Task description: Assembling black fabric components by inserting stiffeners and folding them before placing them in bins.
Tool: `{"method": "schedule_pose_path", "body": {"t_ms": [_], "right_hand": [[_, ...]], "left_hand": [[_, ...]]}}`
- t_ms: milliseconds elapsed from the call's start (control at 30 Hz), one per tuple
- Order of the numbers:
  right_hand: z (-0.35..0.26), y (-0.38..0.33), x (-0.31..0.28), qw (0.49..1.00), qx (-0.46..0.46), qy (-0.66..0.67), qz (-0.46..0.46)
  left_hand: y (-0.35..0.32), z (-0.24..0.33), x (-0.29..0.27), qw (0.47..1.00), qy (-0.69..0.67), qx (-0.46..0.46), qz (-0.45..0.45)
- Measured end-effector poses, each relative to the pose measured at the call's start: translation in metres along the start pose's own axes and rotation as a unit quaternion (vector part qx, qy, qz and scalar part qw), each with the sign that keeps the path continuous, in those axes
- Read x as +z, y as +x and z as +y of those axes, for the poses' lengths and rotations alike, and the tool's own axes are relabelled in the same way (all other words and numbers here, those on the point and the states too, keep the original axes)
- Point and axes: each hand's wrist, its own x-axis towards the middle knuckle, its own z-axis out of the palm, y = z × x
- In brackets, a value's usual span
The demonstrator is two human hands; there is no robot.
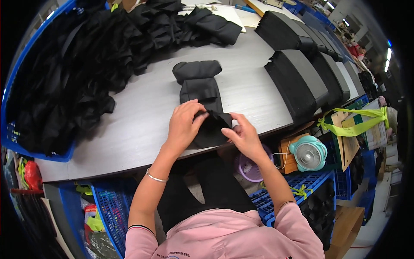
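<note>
A long black fabric piece lies on the table in front of me. Its far end forms a padded roll, with a strap-like band across the middle. At its near end, close to the table edge, a dark flap of the cloth is raised between my hands. My left hand pinches the flap's left side between thumb and fingers. On the other side, my right hand has its thumb and fingers curled around the right edge of the cloth. Some of the fabric under the fingers is hidden.
A blue crate heaped with black cloth pieces fills the left. Stacks of black folded pieces stand along the right. Below the right edge are a turquoise fan, a purple basket and blue crates.
</note>
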Motion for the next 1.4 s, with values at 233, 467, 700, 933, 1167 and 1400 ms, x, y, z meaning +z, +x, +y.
{"method": "schedule_pose_path", "body": {"t_ms": [233,467,700,933,1167,1400], "right_hand": [[-0.030,0.047,-0.155,0.782,-0.246,-0.474,0.320],[-0.021,0.084,-0.277,0.822,-0.062,-0.505,0.255],[-0.040,0.056,-0.226,0.780,-0.151,-0.539,0.280],[-0.007,-0.081,-0.049,0.825,-0.181,-0.530,0.071],[-0.039,-0.146,0.006,0.934,-0.133,-0.315,0.098],[-0.046,-0.168,0.008,0.991,0.018,-0.109,0.068]], "left_hand": [[0.023,-0.021,0.020,0.977,0.008,-0.212,0.009],[-0.006,0.029,0.006,0.976,-0.037,-0.100,0.192],[-0.062,0.079,0.017,0.944,-0.262,-0.159,0.126],[-0.105,0.091,0.082,0.685,-0.628,-0.342,-0.139],[-0.126,0.090,0.102,0.536,-0.719,-0.353,-0.268],[-0.105,0.092,0.059,0.471,-0.832,-0.261,-0.134]]}}
